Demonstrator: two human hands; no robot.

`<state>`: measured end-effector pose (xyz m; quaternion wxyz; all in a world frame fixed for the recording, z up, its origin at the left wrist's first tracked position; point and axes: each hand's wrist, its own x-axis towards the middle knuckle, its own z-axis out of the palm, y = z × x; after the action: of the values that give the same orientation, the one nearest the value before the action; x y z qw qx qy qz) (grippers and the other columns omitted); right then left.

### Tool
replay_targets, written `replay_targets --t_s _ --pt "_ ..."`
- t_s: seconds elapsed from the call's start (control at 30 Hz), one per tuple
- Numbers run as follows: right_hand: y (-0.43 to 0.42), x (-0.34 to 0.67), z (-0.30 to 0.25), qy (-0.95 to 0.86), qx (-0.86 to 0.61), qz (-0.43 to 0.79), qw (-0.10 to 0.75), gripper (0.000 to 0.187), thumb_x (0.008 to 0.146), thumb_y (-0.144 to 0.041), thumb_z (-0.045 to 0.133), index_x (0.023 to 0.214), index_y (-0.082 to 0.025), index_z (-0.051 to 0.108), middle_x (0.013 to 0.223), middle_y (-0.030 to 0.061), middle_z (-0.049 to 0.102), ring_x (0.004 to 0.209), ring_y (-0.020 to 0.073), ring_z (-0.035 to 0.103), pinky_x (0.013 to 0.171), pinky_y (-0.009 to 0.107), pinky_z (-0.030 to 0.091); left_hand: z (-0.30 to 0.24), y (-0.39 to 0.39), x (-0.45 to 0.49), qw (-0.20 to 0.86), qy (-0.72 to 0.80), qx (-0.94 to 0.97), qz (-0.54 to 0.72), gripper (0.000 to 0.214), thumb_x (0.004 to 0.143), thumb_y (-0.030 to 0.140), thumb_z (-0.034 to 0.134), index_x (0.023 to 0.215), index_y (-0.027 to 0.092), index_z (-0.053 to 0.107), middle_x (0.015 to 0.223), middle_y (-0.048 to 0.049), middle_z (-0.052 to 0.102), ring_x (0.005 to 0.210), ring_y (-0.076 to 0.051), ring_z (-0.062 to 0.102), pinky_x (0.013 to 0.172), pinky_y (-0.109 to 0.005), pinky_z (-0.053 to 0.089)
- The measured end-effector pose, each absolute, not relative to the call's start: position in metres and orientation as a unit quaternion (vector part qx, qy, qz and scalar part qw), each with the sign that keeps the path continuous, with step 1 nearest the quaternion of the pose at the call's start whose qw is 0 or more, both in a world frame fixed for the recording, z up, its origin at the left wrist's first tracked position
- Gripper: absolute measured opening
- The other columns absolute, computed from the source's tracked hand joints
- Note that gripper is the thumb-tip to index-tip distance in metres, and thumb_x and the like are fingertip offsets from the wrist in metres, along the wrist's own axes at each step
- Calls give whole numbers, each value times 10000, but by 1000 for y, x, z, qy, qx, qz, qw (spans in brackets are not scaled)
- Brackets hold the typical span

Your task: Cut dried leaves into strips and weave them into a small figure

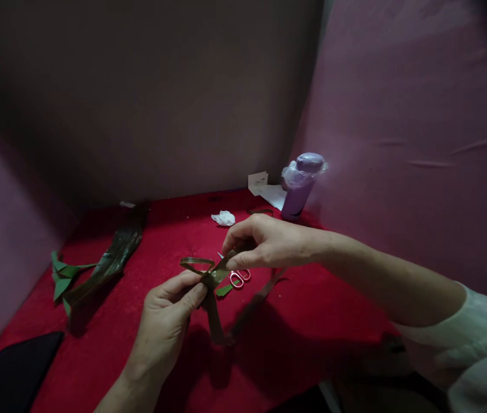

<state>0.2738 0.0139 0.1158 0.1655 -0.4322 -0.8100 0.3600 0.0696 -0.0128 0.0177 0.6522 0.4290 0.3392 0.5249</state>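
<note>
Above the red tabletop, my left hand point(166, 321) pinches an olive-green leaf strip point(214, 279) where its parts cross, thumb on top. A thin loop of the strip stands up on the left, and one tail hangs below. My right hand point(260, 241) comes in from the right, its thumb and fingers closed on the strip's upper right part. Its fingertips are partly hidden. Beneath the right hand lie scissors point(238, 279) with pink-and-white handles, their blades partly covered. A small bright green leaf piece point(227, 288) rests beside the handles.
Long dark leaves point(118, 252) and cut green pieces point(63, 275) lie at the left. Crumpled white tissue point(224, 218), a folded card point(257, 182) and a purple container point(298, 195) with plastic wrap stand farther back. A black flat item point(19, 370) is at front left. Walls enclose the table.
</note>
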Motion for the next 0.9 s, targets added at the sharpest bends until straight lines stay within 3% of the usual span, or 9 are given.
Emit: replay_targets --t_s 0.17,0.5,0.67,0.77,0.9 --pt "4 266 118 -868 -439 182 143 74 755 -199 609 685 -175 610 578 -32 539 531 72 428 468 214 268 16 -12 69 629 353 439 535 131 626 167 755 751 201 737 730 -4 720 647 -102 612 616 -174 481" --pt "-13 256 86 -886 -285 -302 206 279 863 -87 374 654 -174 538 626 9 493 569 126 398 509 300 228 17 -12 71 634 381 410 533 176 587 185 778 755 171 728 662 -7 690 572 -87 564 549 -172 462" --pt "-22 257 69 -883 -224 -356 210 207 874 -205 420 761 -168 590 673 29 544 555 138 422 475 302 210 16 -12 70 636 379 382 554 212 585 180 778 789 166 723 700 -20 705 607 -95 582 575 -176 473" --pt "-25 255 65 -876 -244 -354 218 172 862 -166 437 812 -166 601 672 20 561 544 125 433 466 294 210 15 -12 69 624 379 390 561 201 591 175 775 785 168 725 710 -19 711 619 -97 594 587 -173 480" --pt "-27 249 72 -873 -382 -173 248 156 861 -234 478 937 -164 596 731 24 607 631 130 513 509 273 293 16 -13 69 592 381 422 571 174 602 176 770 772 183 732 745 -16 719 653 -115 613 598 -184 495"
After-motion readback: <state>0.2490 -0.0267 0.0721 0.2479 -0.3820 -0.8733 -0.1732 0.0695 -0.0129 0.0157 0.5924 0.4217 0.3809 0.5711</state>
